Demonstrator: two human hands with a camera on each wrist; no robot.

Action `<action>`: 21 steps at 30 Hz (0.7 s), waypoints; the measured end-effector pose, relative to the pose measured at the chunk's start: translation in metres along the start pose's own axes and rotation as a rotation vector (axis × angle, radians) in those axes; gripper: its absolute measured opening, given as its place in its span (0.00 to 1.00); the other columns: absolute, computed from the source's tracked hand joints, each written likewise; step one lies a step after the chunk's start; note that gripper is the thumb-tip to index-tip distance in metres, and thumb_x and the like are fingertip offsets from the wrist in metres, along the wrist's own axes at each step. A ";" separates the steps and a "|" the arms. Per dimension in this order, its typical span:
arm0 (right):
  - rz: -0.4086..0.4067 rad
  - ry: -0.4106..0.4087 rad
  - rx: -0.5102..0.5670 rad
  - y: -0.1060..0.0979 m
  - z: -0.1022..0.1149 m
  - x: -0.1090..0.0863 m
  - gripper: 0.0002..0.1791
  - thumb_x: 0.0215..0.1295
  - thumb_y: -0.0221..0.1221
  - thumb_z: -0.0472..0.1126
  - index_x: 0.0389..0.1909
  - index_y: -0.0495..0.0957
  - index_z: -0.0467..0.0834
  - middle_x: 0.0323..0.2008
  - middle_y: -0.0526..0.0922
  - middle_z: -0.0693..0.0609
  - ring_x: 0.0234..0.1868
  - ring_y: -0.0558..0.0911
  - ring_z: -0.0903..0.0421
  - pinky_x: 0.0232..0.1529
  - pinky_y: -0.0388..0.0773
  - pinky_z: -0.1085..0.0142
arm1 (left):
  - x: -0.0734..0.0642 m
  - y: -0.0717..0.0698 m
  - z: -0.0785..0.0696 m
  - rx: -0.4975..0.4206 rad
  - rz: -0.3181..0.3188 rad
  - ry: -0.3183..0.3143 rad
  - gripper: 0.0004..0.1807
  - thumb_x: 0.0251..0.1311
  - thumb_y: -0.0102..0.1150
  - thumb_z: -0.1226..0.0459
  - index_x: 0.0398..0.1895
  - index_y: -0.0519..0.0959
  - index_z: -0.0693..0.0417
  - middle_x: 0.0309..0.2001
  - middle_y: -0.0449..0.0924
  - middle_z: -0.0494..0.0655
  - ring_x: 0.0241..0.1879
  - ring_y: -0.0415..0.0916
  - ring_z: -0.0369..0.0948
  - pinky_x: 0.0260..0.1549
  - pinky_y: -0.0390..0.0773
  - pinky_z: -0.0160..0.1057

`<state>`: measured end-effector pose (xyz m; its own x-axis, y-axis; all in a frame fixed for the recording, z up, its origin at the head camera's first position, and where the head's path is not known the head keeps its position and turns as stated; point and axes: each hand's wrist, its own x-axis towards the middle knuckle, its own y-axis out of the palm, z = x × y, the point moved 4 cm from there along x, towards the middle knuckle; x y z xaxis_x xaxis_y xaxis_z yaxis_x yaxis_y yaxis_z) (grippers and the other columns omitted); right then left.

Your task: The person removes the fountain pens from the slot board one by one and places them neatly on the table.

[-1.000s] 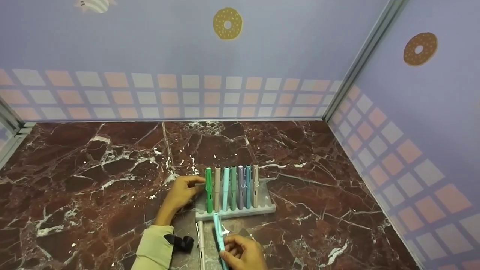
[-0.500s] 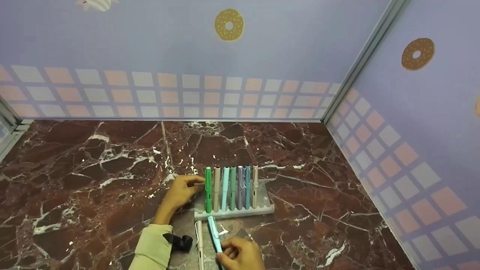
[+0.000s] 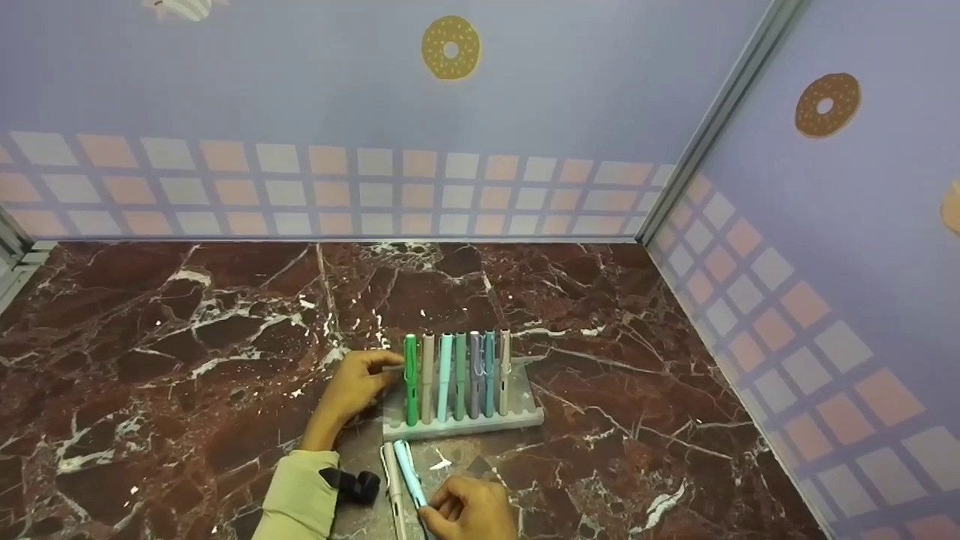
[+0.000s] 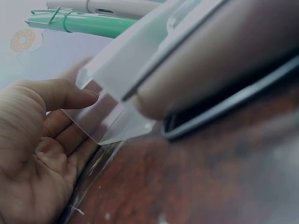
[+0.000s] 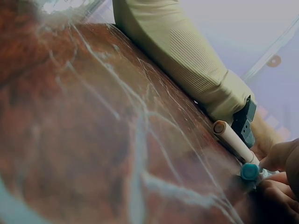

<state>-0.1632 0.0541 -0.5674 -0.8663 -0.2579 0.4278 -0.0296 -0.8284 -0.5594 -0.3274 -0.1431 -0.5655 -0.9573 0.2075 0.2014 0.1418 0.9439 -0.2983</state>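
A clear plastic pen stand holds an upright row of several pens, with a green pen at its left end. My left hand grips the stand's left end; in the left wrist view the thumb lies on the clear wall, with fingers behind it. My right hand pinches a light blue pen low down, in front of the stand. Just left of it, a beige pen lies on the table. The right wrist view shows the blue pen's teal end at the fingertips.
A dark red marbled table spreads around the stand. Purple panels with a check pattern stand at the back and right. A black wrist camera sits on the left sleeve, close to the beige pen.
My right hand has moved slightly left and down, lowering the light blue pen and tilting it until its top is beside the beige pen. The left hand stays on the stand.
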 end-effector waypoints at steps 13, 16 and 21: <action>0.053 -0.122 0.039 0.004 0.000 0.001 0.09 0.52 0.74 0.39 0.24 0.82 0.45 0.18 0.79 0.55 0.22 0.70 0.76 0.23 0.69 0.85 | -0.001 -0.001 -0.003 0.001 -0.012 -0.009 0.08 0.59 0.64 0.75 0.41 0.85 0.67 0.42 0.87 0.60 0.37 0.81 0.40 0.37 0.79 0.30; 0.058 -0.164 0.040 0.005 0.000 0.002 0.09 0.52 0.74 0.39 0.24 0.81 0.45 0.18 0.78 0.55 0.23 0.69 0.76 0.23 0.68 0.86 | -0.001 -0.001 -0.003 -0.010 -0.009 -0.020 0.08 0.59 0.64 0.75 0.41 0.86 0.66 0.42 0.87 0.60 0.36 0.81 0.39 0.34 0.79 0.30; 0.089 -0.225 0.056 0.006 -0.002 0.002 0.08 0.54 0.72 0.39 0.27 0.82 0.43 0.19 0.78 0.54 0.22 0.69 0.75 0.24 0.68 0.87 | 0.000 0.001 -0.002 -0.013 0.004 -0.011 0.08 0.59 0.64 0.75 0.41 0.85 0.66 0.42 0.87 0.59 0.40 0.83 0.43 0.41 0.79 0.30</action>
<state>-0.1656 0.0492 -0.5716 -0.7310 -0.4302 0.5297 0.0748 -0.8221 -0.5644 -0.3269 -0.1418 -0.5633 -0.9593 0.2085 0.1904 0.1488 0.9463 -0.2870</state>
